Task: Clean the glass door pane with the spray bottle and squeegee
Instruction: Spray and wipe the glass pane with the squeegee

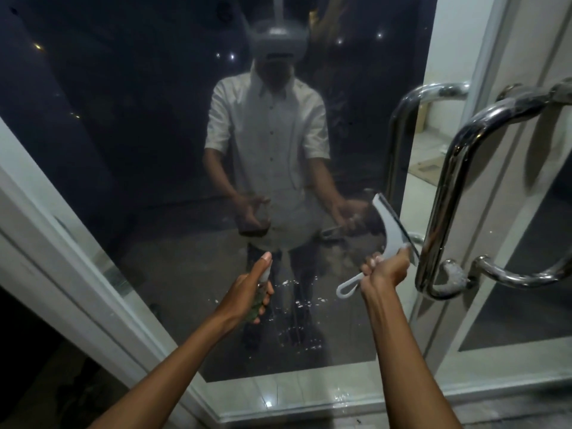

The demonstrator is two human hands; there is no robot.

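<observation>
The dark glass door pane (148,125) fills the view and reflects a person in a white shirt. My left hand (247,289) grips a small spray bottle (260,300) with a greenish body, its index finger raised over the white top. My right hand (387,269) grips the white squeegee (390,226) by its handle; the blade stands tilted up and left, close to the pane near the handle side. Drops and streaks of liquid (297,305) speckle the lower part of the glass.
A curved chrome pull handle (445,193) sticks out from the door just right of the squeegee, and a second chrome handle (526,274) sits on the neighbouring door. The white door frame (77,243) runs diagonally at the left. Wet tiles (309,394) lie below the pane.
</observation>
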